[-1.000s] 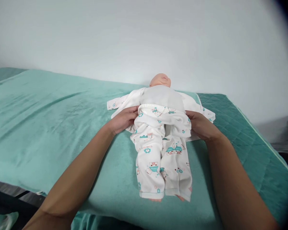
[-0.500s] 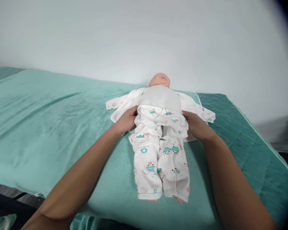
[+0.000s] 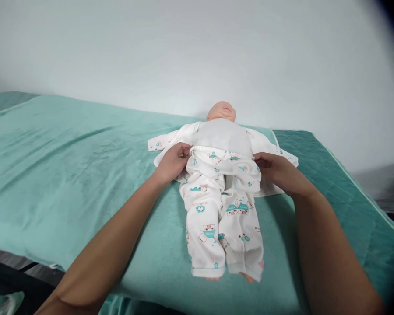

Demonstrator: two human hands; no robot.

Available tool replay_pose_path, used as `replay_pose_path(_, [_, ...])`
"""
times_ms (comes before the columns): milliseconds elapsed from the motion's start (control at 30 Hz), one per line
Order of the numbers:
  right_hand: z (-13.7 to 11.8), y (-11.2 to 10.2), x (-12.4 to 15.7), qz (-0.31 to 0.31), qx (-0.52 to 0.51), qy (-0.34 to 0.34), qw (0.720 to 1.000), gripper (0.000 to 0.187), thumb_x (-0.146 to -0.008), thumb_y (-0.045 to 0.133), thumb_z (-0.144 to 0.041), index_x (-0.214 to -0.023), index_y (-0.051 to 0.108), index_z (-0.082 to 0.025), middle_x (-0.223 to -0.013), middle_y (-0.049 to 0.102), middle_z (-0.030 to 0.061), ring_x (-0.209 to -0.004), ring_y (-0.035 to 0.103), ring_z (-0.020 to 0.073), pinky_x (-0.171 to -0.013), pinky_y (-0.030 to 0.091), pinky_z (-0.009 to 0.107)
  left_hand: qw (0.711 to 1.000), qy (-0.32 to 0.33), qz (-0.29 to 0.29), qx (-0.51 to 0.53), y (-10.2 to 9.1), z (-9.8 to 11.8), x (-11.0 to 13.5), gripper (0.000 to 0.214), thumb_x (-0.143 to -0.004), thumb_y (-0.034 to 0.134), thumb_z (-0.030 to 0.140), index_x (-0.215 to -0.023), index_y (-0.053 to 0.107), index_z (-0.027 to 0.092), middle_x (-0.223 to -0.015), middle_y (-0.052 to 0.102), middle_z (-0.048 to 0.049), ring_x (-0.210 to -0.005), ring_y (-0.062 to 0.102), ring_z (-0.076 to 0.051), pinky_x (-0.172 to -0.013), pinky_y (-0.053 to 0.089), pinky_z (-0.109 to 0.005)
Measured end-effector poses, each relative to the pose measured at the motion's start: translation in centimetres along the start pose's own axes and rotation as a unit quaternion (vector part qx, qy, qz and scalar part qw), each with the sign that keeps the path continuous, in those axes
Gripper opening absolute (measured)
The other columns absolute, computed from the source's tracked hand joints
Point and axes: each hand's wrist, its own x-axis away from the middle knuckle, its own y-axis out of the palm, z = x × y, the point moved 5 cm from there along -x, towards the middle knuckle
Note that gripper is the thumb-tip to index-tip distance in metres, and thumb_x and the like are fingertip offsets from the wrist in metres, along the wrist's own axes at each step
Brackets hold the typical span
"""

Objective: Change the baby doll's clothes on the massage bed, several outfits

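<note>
A baby doll [image 3: 222, 112] lies on its back, its head toward the wall. White baby pants [image 3: 205, 214] with a teal and pink print cover its legs, and the toes peek out below the cuffs. Their waistband reaches the doll's pale belly. At the left side of this waistband my left hand [image 3: 174, 162] is closed, with the fingertips pinching the edge. My right hand [image 3: 279, 171] has its fingertips at the opposite side of the waistband, partly hidden by the bunched cloth. Beneath the doll a white printed baby top [image 3: 166, 141] is spread, with both sleeves out sideways.
A light green blanket [image 3: 68, 175] covers most of the bed. To the right shows a darker quilted cover [image 3: 335, 201] with a pale edge. A plain white wall [image 3: 151, 52] rises behind. Some printed cloth [image 3: 5, 302] sits low at the left.
My right hand has drawn slightly outward, its fingers showing more beside the waistband. My left hand stays at its side of the pants. The whole view has shifted a little.
</note>
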Motion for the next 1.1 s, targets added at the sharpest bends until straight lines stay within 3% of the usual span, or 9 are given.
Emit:
replay_pose_path(100, [-1.1,-1.2,0.5,0.135,0.035,-0.060,0.988,0.020,-0.080,0.074,-0.041,-0.090,0.070,-0.023,-0.084,0.069,0.0028,-0.078,0.064,0.0188,-0.074,0.052,0.034,0.994,0.094,0.050,0.000,-0.7,1.4,0.6,0.026,-0.076,0.065,0.018,-0.102,0.067,0.020,-0.103,0.070,-0.0040,-0.096,0.064,-0.017,-0.082,0.051,-0.028])
replay_pose_path(167, [-2.7,-0.8,1.0,0.192,0.050,-0.125,0.972,0.017,-0.083,0.071,-0.041,-0.087,0.069,-0.025,-0.084,0.067,0.0029,-0.077,0.061,0.0182,-0.074,0.052,0.035,0.986,0.154,0.065,-0.014,-0.7,2.3,1.0,0.020,-0.083,0.062,0.021,-0.101,0.069,0.021,-0.110,0.069,-0.0043,-0.104,0.062,-0.018,-0.091,0.050,-0.032])
replay_pose_path(333, [-5.2,2.2,1.5,0.141,0.108,-0.197,0.964,0.020,-0.083,0.073,-0.045,-0.085,0.067,-0.027,-0.089,0.063,0.0046,-0.081,0.059,0.0201,-0.075,0.052,0.038,0.966,0.239,0.029,-0.095,0.1,3.6,1.6,0.018,-0.091,0.061,0.032,-0.100,0.073,0.023,-0.111,0.066,-0.0056,-0.105,0.060,-0.019,-0.095,0.048,-0.032])
replay_pose_path(567, [-4.5,2.2,0.9,0.058,0.123,-0.184,0.973,0.021,-0.082,0.076,-0.040,-0.087,0.062,-0.026,-0.092,0.060,0.0029,-0.082,0.054,0.0186,-0.075,0.049,0.035,0.974,0.205,-0.075,-0.066,1.0,3.1,0.8,0.019,-0.087,0.066,0.032,-0.102,0.064,0.020,-0.111,0.063,-0.0049,-0.104,0.057,-0.017,-0.096,0.045,-0.031])
replay_pose_path(667, [-4.7,2.5,0.8,0.035,0.138,-0.201,0.969,0.016,-0.084,0.074,-0.035,-0.084,0.061,-0.025,-0.092,0.057,0.0022,-0.082,0.052,0.0175,-0.074,0.046,0.034,0.980,0.173,-0.093,-0.040,1.3,2.5,0.4,0.018,-0.085,0.067,0.032,-0.096,0.060,0.019,-0.101,0.061,-0.0035,-0.091,0.056,-0.015,-0.082,0.046,-0.028])
replay_pose_path(800, [-4.8,2.5,0.5,0.078,0.113,-0.212,0.968,0.019,-0.085,0.072,-0.038,-0.079,0.060,-0.024,-0.096,0.057,0.0025,-0.085,0.052,0.0176,-0.076,0.044,0.033,0.986,0.140,-0.090,-0.019,1.4,2.1,-0.4,0.019,-0.090,0.061,0.037,-0.091,0.054,0.020,-0.084,0.055,0.0008,-0.065,0.044,-0.010,-0.059,0.036,-0.024])
replay_pose_path(967, [-4.0,2.0,-1.4,0.120,0.011,-0.132,0.984,0.029,-0.082,0.072,-0.049,-0.079,0.057,-0.024,-0.080,0.058,0.0003,-0.067,0.047,0.0139,-0.060,0.038,0.029,0.986,0.140,-0.082,-0.033,1.0,2.8,-2.8,0.021,-0.091,0.059,0.039,-0.084,0.049,0.021,-0.072,0.047,0.0030,-0.064,0.042,-0.011,-0.059,0.033,-0.025])
replay_pose_path(1100, [-4.4,0.7,-4.1,0.101,0.029,-0.103,0.989,0.034,-0.079,0.074,-0.053,-0.075,0.057,-0.024,-0.067,0.054,-0.0012,-0.062,0.046,0.0138,-0.055,0.034,0.028,0.987,0.105,-0.118,-0.027,0.9,3.2,-4.9,0.024,-0.088,0.061,0.041,-0.083,0.048,0.021,-0.070,0.045,0.0034,-0.062,0.041,-0.012,-0.057,0.033,-0.025])
